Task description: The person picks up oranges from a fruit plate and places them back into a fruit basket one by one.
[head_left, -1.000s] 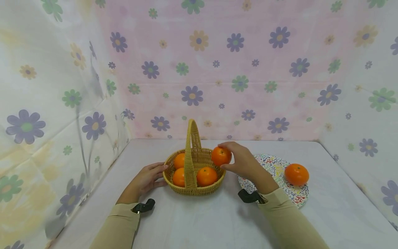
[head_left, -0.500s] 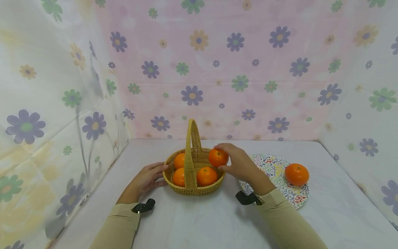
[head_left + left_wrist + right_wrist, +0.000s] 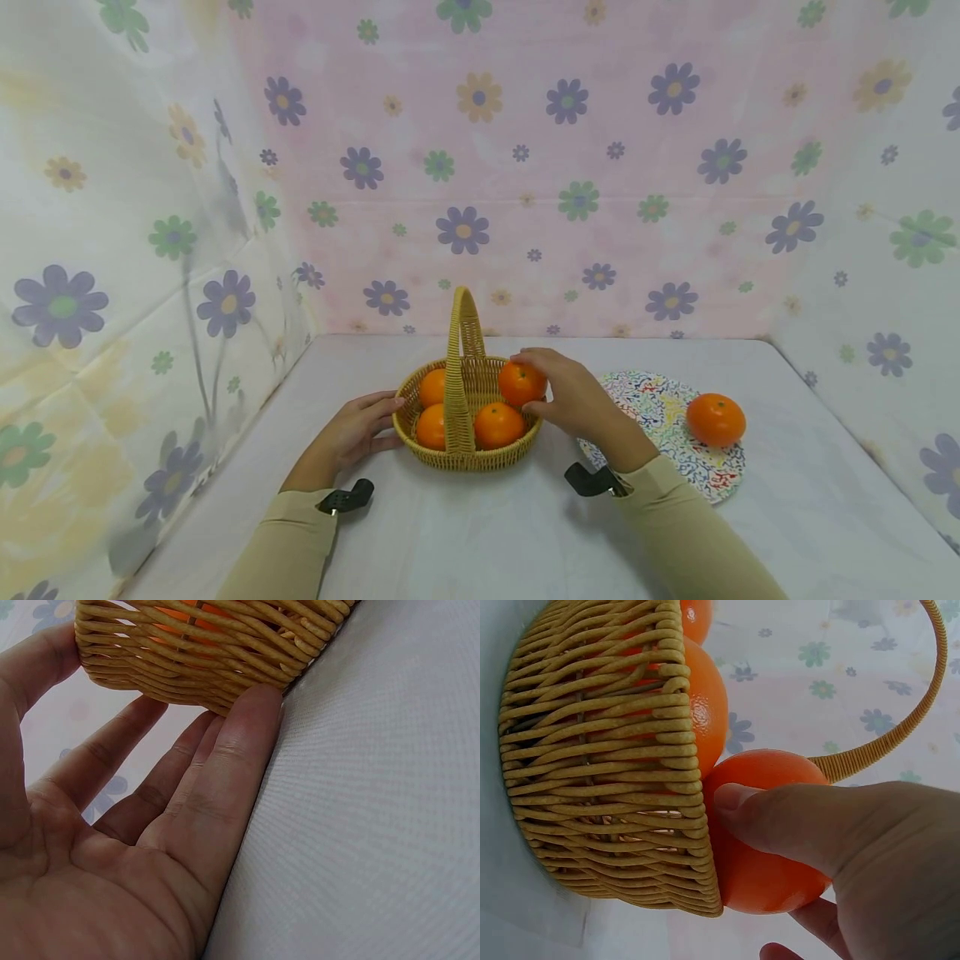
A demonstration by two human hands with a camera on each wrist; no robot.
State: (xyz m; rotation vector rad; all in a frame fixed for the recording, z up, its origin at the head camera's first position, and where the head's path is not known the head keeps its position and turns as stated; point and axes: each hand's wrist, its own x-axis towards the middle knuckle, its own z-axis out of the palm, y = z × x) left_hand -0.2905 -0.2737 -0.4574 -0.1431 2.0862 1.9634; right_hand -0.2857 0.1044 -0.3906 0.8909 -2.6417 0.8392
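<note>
A wicker basket point(image 3: 491, 459) with a tall arched handle stands mid-table. Two oranges sit in its left half, partly behind the handle, and another orange point(image 3: 500, 426) lies at the front right. My right hand point(image 3: 577, 400) holds a further orange point(image 3: 520, 383) between thumb and fingers, inside the basket's right rim. Seen from the right wrist, the thumb presses this orange point(image 3: 776, 877) close against the woven rim. My left hand point(image 3: 358, 429) touches the basket's left side with extended fingers; the left wrist view shows its fingertips against the weave point(image 3: 187, 656).
To the right lies a round, multicoloured speckled plate point(image 3: 637, 392), bearing one orange point(image 3: 716, 420). The white-covered table point(image 3: 465, 533) is bounded by flower-patterned cloth point(image 3: 525, 275) at the back and both sides. Each wrist wears a black device point(image 3: 588, 479).
My right hand has moved slightly left and down, lowering its orange from above the basket's right rim to inside it. The left hand and basket have stayed put.
</note>
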